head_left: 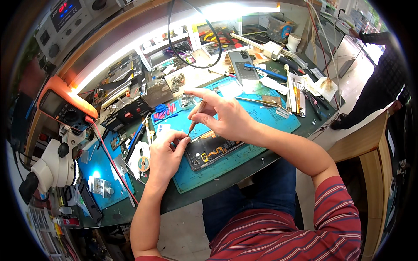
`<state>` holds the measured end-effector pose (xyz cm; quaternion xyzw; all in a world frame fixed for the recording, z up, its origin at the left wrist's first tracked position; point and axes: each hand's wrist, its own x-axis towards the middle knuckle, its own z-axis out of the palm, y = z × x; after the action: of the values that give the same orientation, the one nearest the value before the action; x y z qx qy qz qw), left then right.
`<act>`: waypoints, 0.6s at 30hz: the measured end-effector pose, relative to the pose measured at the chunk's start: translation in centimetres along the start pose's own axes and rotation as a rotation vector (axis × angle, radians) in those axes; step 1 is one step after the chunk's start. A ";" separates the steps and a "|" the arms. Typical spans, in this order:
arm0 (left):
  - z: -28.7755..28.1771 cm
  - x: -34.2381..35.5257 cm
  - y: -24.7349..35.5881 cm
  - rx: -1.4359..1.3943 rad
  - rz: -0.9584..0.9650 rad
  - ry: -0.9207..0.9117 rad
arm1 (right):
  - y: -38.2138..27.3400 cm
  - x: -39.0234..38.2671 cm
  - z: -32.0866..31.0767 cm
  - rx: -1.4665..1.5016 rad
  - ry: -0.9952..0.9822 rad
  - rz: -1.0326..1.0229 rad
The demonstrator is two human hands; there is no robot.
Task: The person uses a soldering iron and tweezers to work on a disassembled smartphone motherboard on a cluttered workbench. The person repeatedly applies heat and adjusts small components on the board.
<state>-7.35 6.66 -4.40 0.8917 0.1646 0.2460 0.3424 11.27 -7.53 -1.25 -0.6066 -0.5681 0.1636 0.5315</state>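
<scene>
An opened phone, its dark frame and orange flex cables exposed, lies on a blue work mat in front of me. My right hand is closed around a slim screwdriver with a brownish handle, tilted with its tip down by the phone's upper left corner. Beside that tip, my left hand has its thumb and forefinger pinched together. Whatever sits between those fingers is too small or hidden to make out. The left fingers also cover part of the phone's corner.
An orange multimeter with a red lead and a white microscope stand at left. Behind the mat lie a grey phone back and a blue-handled brush. Tweezers rest at right. Another person stands beyond the bench.
</scene>
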 end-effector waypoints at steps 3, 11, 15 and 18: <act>-0.1 -0.1 0.5 0.006 -0.022 -0.017 | -0.2 -0.2 -0.3 0.005 0.009 -0.012; -0.4 -0.8 1.4 -0.010 -0.043 -0.046 | -1.2 -0.6 -0.6 -0.025 -0.040 -0.101; -0.6 -1.5 1.5 -0.126 -0.153 -0.045 | -1.5 -1.3 0.0 0.009 -0.023 -0.171; -1.1 -2.4 2.0 -0.139 -0.123 -0.043 | -2.7 -1.9 -0.1 -0.162 -0.032 -0.179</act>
<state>-9.66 4.67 -3.07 0.8590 0.1943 0.2162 0.4214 9.38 -9.80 0.30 -0.5917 -0.6398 0.0790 0.4841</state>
